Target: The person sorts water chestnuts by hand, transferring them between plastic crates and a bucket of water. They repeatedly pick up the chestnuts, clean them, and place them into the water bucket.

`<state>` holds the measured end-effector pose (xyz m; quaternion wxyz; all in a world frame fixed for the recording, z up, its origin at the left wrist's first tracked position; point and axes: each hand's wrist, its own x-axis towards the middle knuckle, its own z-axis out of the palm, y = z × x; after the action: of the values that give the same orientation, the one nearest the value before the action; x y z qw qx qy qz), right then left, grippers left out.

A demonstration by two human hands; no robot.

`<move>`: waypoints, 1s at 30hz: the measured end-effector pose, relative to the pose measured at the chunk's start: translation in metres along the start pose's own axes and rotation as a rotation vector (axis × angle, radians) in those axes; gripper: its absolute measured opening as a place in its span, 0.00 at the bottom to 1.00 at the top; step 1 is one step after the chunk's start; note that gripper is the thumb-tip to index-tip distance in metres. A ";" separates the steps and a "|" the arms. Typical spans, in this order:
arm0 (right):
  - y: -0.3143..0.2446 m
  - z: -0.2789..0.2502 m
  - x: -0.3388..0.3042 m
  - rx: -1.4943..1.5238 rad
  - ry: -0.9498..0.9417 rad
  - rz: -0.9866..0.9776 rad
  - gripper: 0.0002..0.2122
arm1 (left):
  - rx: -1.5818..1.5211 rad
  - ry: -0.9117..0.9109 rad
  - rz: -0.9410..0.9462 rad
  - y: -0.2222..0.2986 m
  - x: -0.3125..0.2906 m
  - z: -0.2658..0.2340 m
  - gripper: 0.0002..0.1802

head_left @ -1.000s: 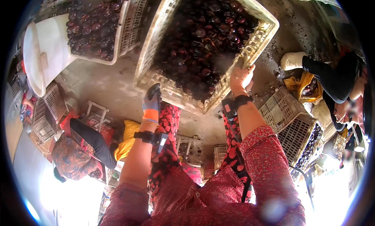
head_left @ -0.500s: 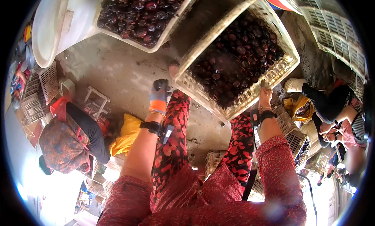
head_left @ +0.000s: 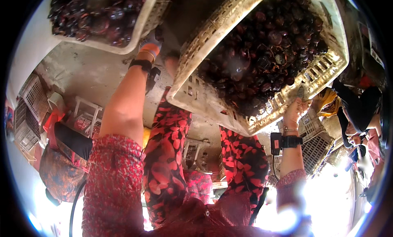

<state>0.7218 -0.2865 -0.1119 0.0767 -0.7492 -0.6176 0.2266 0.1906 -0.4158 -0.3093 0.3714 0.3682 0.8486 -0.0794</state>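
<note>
A cream plastic crate heaped with wet, dark purple-red round produce stands tilted in front of me. My right hand grips its near right edge, the thumb over the slatted wall. My left hand, in a grey glove with an orange cuff, reaches forward beside the crate's left side, close to the corner of a second pale crate filled with similar dark produce. Its fingers sink into shadow, so their grip is unclear. Dark bands with small boxes sit on both my wrists.
A person in a patterned hat bends at the left, near stacked crates and a white stool frame. Another person in dark clothes sits at the right. More slatted crates stand by my right forearm. The floor is wet concrete.
My left hand has moved forward and left, toward the gap between the two crates. The tilted crate appears closer and larger, with my right hand still at its edge. My view has shifted.
</note>
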 end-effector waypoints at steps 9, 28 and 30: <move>0.000 -0.002 -0.009 0.043 0.132 0.238 0.23 | 0.209 -0.267 -0.080 0.038 -0.002 0.007 0.32; -0.019 -0.052 -0.012 -0.726 -0.434 -0.457 0.20 | -0.384 0.421 0.284 0.054 -0.190 -0.284 0.25; -0.026 -0.072 -0.022 -0.580 -0.436 -0.385 0.13 | -0.336 0.542 0.309 0.049 -0.165 -0.302 0.26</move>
<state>0.7269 -0.2897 -0.0326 -0.2294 -0.5451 -0.7864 0.1782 0.1264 -0.3512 0.0258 0.1957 0.4338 0.8518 0.2192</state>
